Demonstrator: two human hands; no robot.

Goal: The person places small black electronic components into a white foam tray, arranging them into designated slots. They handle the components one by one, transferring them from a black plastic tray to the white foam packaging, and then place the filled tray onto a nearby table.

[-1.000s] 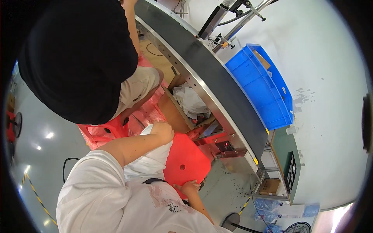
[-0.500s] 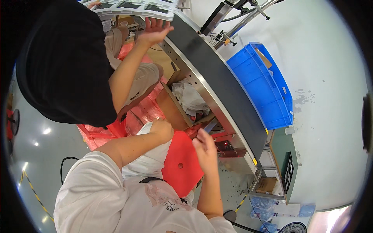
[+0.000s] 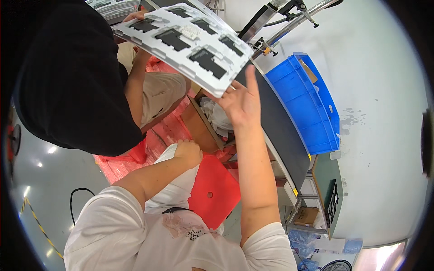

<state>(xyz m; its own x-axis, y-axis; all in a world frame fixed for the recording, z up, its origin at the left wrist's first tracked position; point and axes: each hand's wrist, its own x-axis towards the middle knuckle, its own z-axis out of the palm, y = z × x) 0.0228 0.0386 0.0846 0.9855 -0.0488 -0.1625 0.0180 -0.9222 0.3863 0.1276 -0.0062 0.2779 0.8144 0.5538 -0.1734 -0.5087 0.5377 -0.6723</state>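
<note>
A co-worker in a black top (image 3: 68, 77) holds out a white moulded tray (image 3: 181, 36) with several black rectangular parts set in its pockets. My right hand (image 3: 239, 101) is raised with its fingers spread, and the fingertips touch the tray's near corner from below. It does not grip the tray. My left hand (image 3: 187, 152) is curled into a fist and rests on my white-clad thigh, holding nothing that I can see. A red seat (image 3: 214, 189) shows beneath me.
A black conveyor belt (image 3: 275, 126) runs along my right, with a blue plastic bin (image 3: 307, 108) beyond it. A brown cardboard box (image 3: 201, 128) holding crumpled plastic sits under the belt's edge. Red-pink wrapped material (image 3: 158, 135) lies by the co-worker's legs. A black cable (image 3: 77, 198) lies on the floor.
The co-worker has swung the white tray over toward me. My right hand has risen from beside the red seat up to the tray's corner. My left fist has stayed put.
</note>
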